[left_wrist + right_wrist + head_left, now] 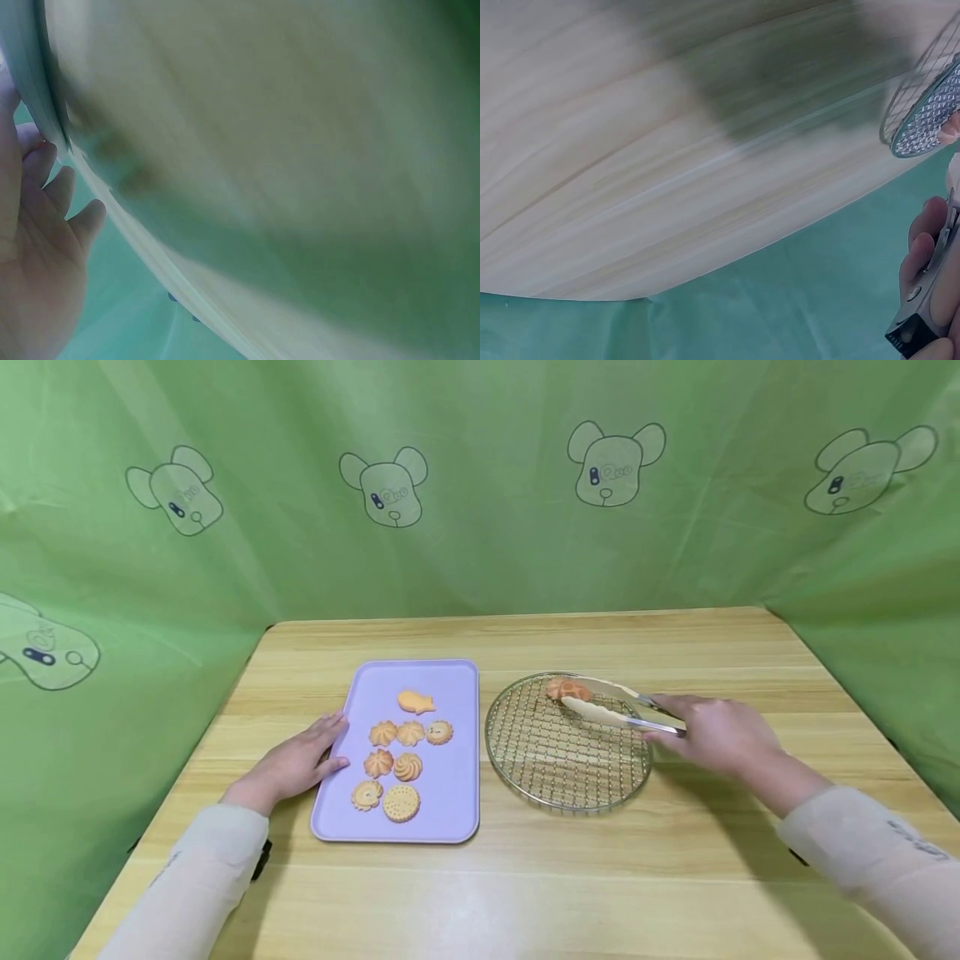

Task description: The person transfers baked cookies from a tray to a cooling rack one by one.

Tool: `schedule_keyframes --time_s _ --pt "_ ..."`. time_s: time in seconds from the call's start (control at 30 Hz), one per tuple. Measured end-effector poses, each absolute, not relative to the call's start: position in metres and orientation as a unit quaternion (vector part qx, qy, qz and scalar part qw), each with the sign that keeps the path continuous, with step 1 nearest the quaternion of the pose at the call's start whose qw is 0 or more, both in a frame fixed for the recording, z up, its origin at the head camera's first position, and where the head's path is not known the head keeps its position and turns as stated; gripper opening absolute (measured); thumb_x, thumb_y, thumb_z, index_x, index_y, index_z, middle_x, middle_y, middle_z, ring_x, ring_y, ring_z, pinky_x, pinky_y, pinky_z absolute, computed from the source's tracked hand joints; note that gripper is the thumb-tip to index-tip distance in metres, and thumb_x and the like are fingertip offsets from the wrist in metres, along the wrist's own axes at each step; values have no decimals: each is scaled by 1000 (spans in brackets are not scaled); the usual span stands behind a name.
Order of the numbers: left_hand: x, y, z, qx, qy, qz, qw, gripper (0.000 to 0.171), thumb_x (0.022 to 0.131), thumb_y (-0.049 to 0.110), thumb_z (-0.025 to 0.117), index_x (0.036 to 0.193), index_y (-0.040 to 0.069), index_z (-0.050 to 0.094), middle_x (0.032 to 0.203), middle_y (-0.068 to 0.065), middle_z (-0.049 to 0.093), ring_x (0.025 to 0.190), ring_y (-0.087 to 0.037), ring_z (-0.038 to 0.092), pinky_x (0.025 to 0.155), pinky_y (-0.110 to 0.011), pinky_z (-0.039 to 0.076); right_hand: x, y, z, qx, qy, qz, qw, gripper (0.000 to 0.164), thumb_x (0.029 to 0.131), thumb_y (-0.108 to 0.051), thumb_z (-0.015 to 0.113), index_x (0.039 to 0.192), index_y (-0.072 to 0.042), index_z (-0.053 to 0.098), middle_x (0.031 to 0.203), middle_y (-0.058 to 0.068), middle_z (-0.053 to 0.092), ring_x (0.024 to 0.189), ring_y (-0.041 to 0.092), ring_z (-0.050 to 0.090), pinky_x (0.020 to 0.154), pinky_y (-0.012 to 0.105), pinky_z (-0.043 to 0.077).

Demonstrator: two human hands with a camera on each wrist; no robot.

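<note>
My left hand (pixel 300 760) rests at the left edge of a lilac tray (pixel 442 822), fingers fairly straight and fingertips right at the rim. In the left wrist view the same hand (pixel 41 247) shows beside the tray's edge. On the tray lie a fish-shaped cookie (pixel 416 702) and several round cookies, some flower-shaped, some swirled. My right hand (pixel 723 735) grips metal tongs (pixel 660 727) with cream-coloured tips. The tips straddle brown cookies (pixel 568 689) at the far side of a round wire rack (pixel 555 768). In the right wrist view, fingers (pixel 919 255) curl round the tongs' handle.
The tray and the rack stand side by side on a light wooden table (pixel 480 902), a narrow gap between them. Green curtain (pixel 487 568) with mouse-head drawings hangs behind the table and along both sides.
</note>
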State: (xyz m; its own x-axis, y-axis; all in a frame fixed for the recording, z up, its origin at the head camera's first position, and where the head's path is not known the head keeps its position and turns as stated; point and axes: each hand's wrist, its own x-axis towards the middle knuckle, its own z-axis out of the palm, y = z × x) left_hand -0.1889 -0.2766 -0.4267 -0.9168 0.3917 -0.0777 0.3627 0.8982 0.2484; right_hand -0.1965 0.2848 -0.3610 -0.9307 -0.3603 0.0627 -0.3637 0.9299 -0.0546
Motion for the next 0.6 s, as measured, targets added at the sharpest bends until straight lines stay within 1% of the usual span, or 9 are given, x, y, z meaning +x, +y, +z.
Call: schedule_keyframes --time_s 0.1,0.27,0.37,0.47,0.6 --pt "-189 -277 -427 193 973 114 61 67 98 36 53 148 0 29 153 -19 23 139 -38 21 112 -50 22 -196 288 -360 176 -984 29 17 74 87 -63 55 137 -8 51 119 30 58 76 45 63 41 41 45" --pt "-190 -277 -428 194 972 115 60 67 98 37 53 148 0 29 153 -19 23 139 -38 21 112 -50 23 -197 291 -360 172 -985 22 14 75 87 -63 54 137 -8 52 119 29 58 82 47 63 47 48 49" --pt "-190 -277 -428 198 972 113 58 67 98 36 53 148 -1 28 153 -19 23 139 -38 22 112 -50 23 -198 294 -360 172 -985 16 14 74 87 -63 54 137 -8 53 119 29 59 80 45 63 45 46 47" --pt "-190 -278 -429 201 972 110 57 67 98 36 53 148 -1 28 154 -19 23 139 -37 22 112 -49 23 -199 296 -361 169 -986 13 7 75 88 -64 52 137 -7 52 119 29 58 77 43 63 40 40 43" --pt "-190 -277 -429 201 972 111 57 67 98 36 53 148 -1 28 154 -19 23 139 -38 22 111 -50 23 -199 299 -360 161 -987 15 -2 79 87 -68 48 138 -7 51 119 30 58 77 45 62 41 41 44"
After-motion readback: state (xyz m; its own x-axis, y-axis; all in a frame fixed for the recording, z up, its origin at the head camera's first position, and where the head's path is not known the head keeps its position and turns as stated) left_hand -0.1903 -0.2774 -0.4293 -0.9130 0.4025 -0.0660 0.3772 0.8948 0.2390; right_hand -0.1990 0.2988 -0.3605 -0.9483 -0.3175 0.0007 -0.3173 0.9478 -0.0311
